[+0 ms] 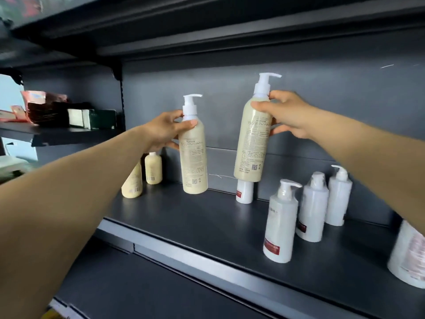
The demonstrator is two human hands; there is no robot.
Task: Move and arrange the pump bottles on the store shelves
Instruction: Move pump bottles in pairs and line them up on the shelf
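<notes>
**Two cream pump bottles held over the dark shelf**

The left hand has its grip closed around the shoulder of a cream pump bottle in the centre of the frame. The thumb lies across the front just under the white pump collar, and the other fingers wrap behind. The base of this bottle is at the level of the dark shelf, but I cannot tell if it touches the shelf. The bottle stands almost upright.

The right hand has its grip closed on a second cream pump bottle, right of centre. The fingers pinch the shoulder and the thumb supports the side lower down. This bottle is clearly lifted above the shelf and tilts a little. Its label carries small printed text that is too fine to read, except "500ml" and a QR code near the bottom.

Both forearms stretch from the lower corners of the frame towards the middle.

Directly below the raised bottle stands a small white bottle with a red label. At lower right, three white pump bottles with red labels stand in a row; their writing is blurred. At left of centre, two short cream bottles show barcodes.
</notes>
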